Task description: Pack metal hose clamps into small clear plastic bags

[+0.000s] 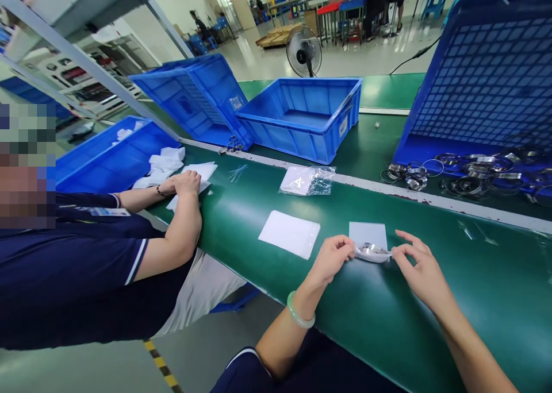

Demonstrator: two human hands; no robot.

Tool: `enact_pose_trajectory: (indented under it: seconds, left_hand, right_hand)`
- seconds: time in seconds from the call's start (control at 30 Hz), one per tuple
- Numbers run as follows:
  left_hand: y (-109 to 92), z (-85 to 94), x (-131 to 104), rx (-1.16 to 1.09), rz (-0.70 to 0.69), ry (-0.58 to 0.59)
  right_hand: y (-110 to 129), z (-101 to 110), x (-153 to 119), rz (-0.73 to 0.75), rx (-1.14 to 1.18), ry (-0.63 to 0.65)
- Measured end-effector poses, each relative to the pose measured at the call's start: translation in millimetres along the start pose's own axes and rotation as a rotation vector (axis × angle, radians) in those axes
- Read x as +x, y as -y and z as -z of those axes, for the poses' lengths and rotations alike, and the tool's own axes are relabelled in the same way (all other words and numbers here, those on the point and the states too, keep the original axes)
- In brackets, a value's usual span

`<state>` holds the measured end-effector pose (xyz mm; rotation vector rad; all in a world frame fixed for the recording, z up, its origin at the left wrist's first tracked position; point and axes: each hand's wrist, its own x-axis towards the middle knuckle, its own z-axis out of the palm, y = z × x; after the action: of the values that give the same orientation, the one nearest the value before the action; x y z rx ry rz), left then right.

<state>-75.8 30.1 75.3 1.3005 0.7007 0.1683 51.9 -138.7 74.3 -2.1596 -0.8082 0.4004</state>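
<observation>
Pinching the small bag (371, 253) at both ends, your left hand (332, 258) and right hand (420, 266) hold it closed-fingered. Keep it flat on the green belt (388, 324) so the metal clamp (370, 247) inside stays put.

The desk (474, 301) is dark green. The bins (302, 117) are bright blue, one crate (483, 83) grid-patterned. The bags (290, 234) are white, the clamps (466, 177) silvery, the bracelet (299, 315) pale green, and the sleeve (107, 255) navy with white trim.

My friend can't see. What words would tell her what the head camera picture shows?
Two bare hands, left hand and right hand, pinch the ends of a small clear bag holding a metal ring, over a green table. A co-worker sits alongside; blue bins and loose metal rings lie beyond.
</observation>
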Motion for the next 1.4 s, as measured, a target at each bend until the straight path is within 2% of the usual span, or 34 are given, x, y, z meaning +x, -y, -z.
enact_pose_trajectory:
  seconds: [0.1, 0.27, 0.37, 0.4, 0.47, 0.63, 0.73, 0.87, 1.03, 1.13, 1.2, 1.27, 1.4]
  left_hand:
    - [-27.1, -3.0, 10.3, -0.151, -0.031, 0.012]
    - [-85.9, -13.7, 26.9, -0.203, -0.261, -0.022]
    - [-96.6, -16.4, 20.9, -0.148, -0.365, -0.042]
    - [-91.9, -16.3, 16.5, -0.12, -0.375, -0.053]
    - [-70.3, -14.4, 4.8, -0.075, -0.334, -0.073]
    - [9.6, 0.7, -35.8, -0.072, -0.039, -0.07]
    - [35.2, 10.3, -58.3, -0.072, 0.087, -0.077]
    - [41.6, 16.2, -68.2, 0.056, 0.131, -0.063]
    - [43.8, 18.9, -64.4, 0.355, 0.062, -0.115]
    - [44.5, 20.2, -64.5, 0.546, -0.045, -0.168]
    - [42.5, 22.0, -63.2, 0.674, -0.183, -0.207]
    - [38.6, 25.1, -59.3, 0.754, -0.298, -0.189]
    - [31.1, 30.4, -49.6, 0.874, -0.33, -0.13]
  right_hand:
    - [18.2, 13.0, 12.0, 0.02, 0.078, -0.071]
    - [55.3, 40.1, 34.9, 0.086, 0.18, -0.288]
    - [66.9, 47.6, 26.3, 0.151, 0.151, -0.399]
    - [65.4, 45.9, 19.2, 0.155, 0.131, -0.409]
    - [53.7, 36.3, 0.3, 0.137, 0.086, -0.386]
    - [4.6, 2.9, -59.2, 0.037, 0.001, -0.144]
    - [-8.4, -3.2, -83.9, 0.005, -0.044, -0.113]
    - [0.6, -1.6, -88.5, 0.149, -0.121, -0.154]
    - [18.8, -13.4, -76.3, 0.313, -0.15, -0.128]
    - [24.2, -30.3, -69.9, 0.367, -0.172, -0.093]
    - [27.8, -43.5, -66.2, 0.397, -0.204, -0.06]
    - [31.5, -55.5, -63.3, 0.414, -0.246, -0.02]
    - [29.1, -65.4, -65.1, 0.449, -0.333, 0.029]
